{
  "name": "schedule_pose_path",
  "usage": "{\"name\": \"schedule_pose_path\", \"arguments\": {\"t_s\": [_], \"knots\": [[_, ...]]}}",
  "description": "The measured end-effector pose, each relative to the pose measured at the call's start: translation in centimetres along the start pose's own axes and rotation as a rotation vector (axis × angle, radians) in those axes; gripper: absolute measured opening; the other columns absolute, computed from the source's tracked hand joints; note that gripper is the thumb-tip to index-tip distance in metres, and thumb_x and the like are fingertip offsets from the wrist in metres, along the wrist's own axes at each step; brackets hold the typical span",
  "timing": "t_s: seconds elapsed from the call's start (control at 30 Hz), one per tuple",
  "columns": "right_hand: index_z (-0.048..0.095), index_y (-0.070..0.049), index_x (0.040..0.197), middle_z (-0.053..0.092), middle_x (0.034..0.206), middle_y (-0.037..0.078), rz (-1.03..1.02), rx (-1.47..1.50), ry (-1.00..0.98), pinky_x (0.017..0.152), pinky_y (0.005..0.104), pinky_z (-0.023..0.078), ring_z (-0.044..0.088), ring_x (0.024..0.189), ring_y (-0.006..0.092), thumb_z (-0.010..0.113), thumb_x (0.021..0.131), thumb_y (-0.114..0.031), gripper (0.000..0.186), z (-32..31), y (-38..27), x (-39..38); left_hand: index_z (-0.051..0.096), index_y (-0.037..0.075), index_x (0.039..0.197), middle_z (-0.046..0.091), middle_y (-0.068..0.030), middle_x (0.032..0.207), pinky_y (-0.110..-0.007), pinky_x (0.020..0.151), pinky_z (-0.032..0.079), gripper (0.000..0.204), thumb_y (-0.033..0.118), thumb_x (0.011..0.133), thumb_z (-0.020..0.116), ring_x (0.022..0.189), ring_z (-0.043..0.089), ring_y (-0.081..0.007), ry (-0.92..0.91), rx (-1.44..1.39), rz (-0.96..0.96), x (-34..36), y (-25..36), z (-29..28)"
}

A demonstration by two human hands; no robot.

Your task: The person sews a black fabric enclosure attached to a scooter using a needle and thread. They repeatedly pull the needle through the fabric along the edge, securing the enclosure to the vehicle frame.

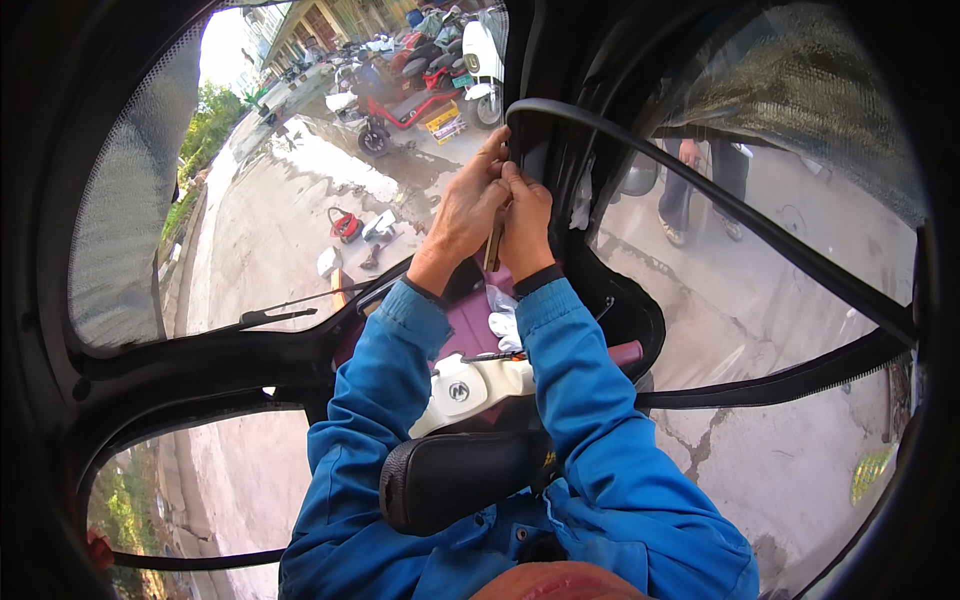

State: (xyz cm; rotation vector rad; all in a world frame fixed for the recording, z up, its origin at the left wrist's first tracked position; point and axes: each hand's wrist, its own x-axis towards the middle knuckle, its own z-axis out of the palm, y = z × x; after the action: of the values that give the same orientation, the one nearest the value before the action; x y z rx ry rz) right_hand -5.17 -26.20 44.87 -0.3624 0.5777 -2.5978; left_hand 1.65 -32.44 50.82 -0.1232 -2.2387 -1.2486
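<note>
Both my hands are raised together at the black pillar beside the windshield, in blue sleeves. My left hand [468,212] is closed, its fingertips at the end of a long black rubber strip [735,205] that arches away to the right. Pressed against it, my right hand [527,222] is closed with the thumb up. A narrow brownish tool handle [493,248] sticks out below the right fingers; its working end is hidden by the hands. How the strip's end is gripped is partly covered.
Below my hands are a cream vehicle console [465,390], a white plastic bag [503,318] and a black padded seat part [460,478]. Outside, a person's legs [705,185] stand at right; parked scooters [420,100] and a red coiled item [345,225] lie beyond the windshield.
</note>
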Motion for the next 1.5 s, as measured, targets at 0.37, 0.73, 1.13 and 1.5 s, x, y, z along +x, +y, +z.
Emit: {"name": "schedule_pose_path", "arguments": {"t_s": [0.37, 0.73, 1.13, 1.5], "knots": [[0.069, -0.006, 0.119, 0.067, 0.103, 0.001, 0.079, -0.151, -0.065, 0.075, 0.0274, 0.053, 0.063, 0.086, 0.01, 0.053, 0.117, -0.021, 0.022, -2.3, 0.0, -0.3, 0.053, -0.001, 0.154, 0.064, -0.019, 0.148, -0.037, 0.117, 0.047, 0.055, 0.005, 0.101, 0.065, 0.138, 0.063, -0.0283, 0.107, -0.11, 0.047, -1.2, -2.8, 1.2], [0.07, -0.006, 0.122, 0.075, 0.111, 0.006, 0.269, -0.05, -0.156, 0.093, 0.0341, 0.059, 0.071, 0.104, 0.0174, 0.055, 0.115, -0.027, 0.027, -4.9, -0.4, 1.2, 0.056, -0.005, 0.149, 0.068, -0.0181, 0.137, -0.032, 0.108, 0.053, 0.048, 0.007, 0.104, 0.067, 0.125, 0.066, -0.0206, 0.253, -0.304, -0.052, -1.0, -3.2, 3.0], [0.069, -0.006, 0.124, 0.074, 0.12, 0.007, 0.338, 0.067, -0.146, 0.097, 0.0345, 0.059, 0.071, 0.109, 0.0181, 0.056, 0.116, -0.027, 0.026, -4.9, -0.8, 1.5, 0.059, -0.01, 0.146, 0.06, -0.0155, 0.147, -0.035, 0.113, 0.051, 0.048, 0.005, 0.101, 0.067, 0.133, 0.065, -0.0266, 0.281, -0.089, -0.014, -0.7, -2.4, 3.8], [0.068, -0.004, 0.12, 0.07, 0.116, 0.007, 0.227, 0.281, 0.043, 0.094, 0.0347, 0.057, 0.069, 0.106, 0.0186, 0.051, 0.116, -0.025, 0.027, 0.3, 0.5, -0.3, 0.067, -0.006, 0.14, 0.072, -0.0228, 0.134, -0.038, 0.11, 0.052, 0.043, 0.017, 0.103, 0.066, 0.126, 0.071, -0.0329, 0.188, 0.146, 0.029, 0.4, -2.2, 1.4]]}}
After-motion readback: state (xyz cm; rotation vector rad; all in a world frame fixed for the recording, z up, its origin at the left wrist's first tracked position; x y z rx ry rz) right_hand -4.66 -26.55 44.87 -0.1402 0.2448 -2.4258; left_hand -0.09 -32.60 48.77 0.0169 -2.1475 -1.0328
